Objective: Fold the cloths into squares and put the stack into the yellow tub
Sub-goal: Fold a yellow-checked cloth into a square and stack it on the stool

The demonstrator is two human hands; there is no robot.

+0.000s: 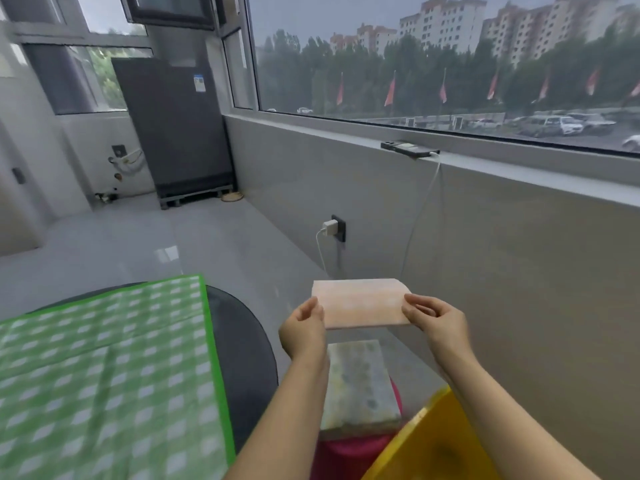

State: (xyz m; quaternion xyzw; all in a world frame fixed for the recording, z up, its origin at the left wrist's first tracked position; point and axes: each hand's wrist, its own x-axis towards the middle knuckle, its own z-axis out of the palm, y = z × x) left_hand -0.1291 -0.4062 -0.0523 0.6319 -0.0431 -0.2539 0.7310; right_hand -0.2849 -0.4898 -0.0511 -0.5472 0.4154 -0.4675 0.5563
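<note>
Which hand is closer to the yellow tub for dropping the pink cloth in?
Probably the right hand: it pinches the pink cloth's right end, and the yellow tub sits beneath that arm.

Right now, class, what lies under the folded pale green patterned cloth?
The folded pale green patterned cloth rests on a magenta-pink surface, perhaps a stool or more cloth. The left forearm and the yellow plastic tub cover its sides, so its shape stays unclear.

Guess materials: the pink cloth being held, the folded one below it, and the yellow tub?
Pink cloth: soft matte textile, likely microfibre or cotton; it curls over at its far edge.
Mottled green-yellow cloth: similar matte fabric, folded thick with layered edges, possibly terry; blur leaves the weave unclear.
Yellow tub: probably moulded plastic; smooth, uniform colour, slight sheen, rigid rim.
</note>
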